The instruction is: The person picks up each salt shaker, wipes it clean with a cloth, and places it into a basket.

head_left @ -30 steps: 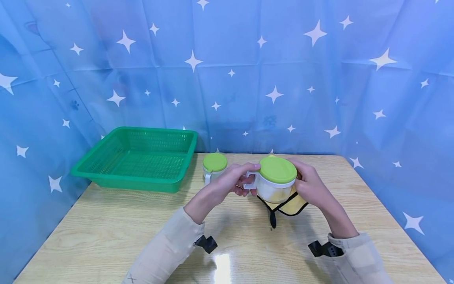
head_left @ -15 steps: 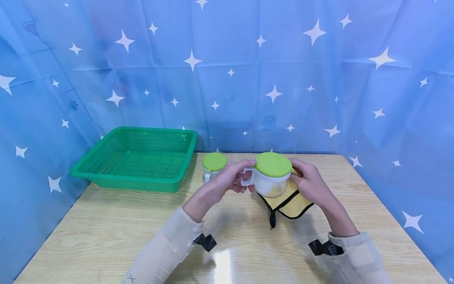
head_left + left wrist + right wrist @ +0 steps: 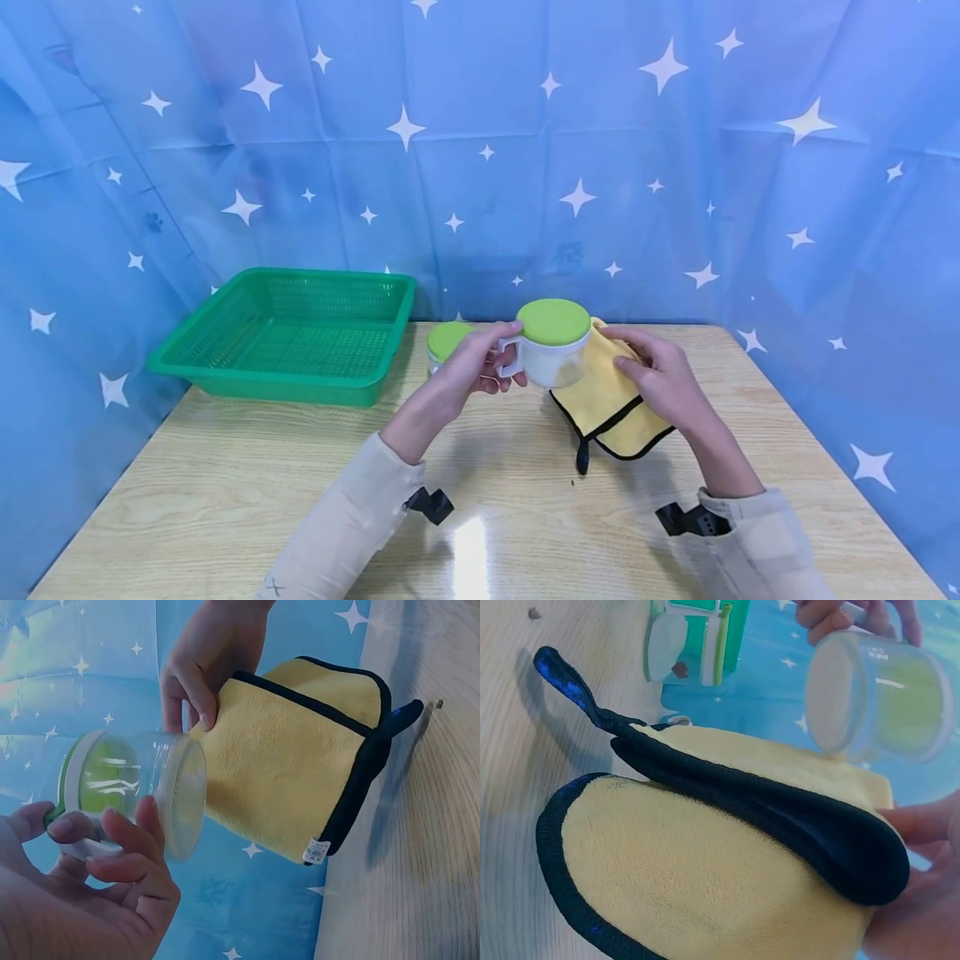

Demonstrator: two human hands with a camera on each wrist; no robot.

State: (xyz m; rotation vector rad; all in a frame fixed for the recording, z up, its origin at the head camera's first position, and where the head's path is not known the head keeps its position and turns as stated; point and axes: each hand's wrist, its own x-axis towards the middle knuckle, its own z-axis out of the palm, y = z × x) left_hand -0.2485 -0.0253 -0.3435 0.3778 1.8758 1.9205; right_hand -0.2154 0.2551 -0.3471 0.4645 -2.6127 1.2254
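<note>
By its white handle, my left hand (image 3: 467, 367) grips a clear seasoning jar (image 3: 553, 365) with a flat green lid, held upright. My right hand (image 3: 663, 375) pinches a folded yellow cleaning cloth (image 3: 600, 387) with black edging and a black hanging loop. The cloth hangs just right of the jar and overlaps it in the head view. From the left wrist, the jar's base (image 3: 184, 799) faces the cloth (image 3: 277, 750), and the right thumb presses on the cloth's top edge. A second green-lidded jar (image 3: 447, 338) stands behind my left hand, partly hidden by it.
A green plastic basket (image 3: 277, 388) with perforated sides sits at the back left of the wooden table (image 3: 247, 483). Behind the table hangs a blue curtain (image 3: 480, 183) with white stars. A tiny dark speck (image 3: 573, 482) lies near the cloth's loop.
My left hand has moved the jar left and upward, away from my right hand. More of the yellow cloth shows now, still held by my right hand.
</note>
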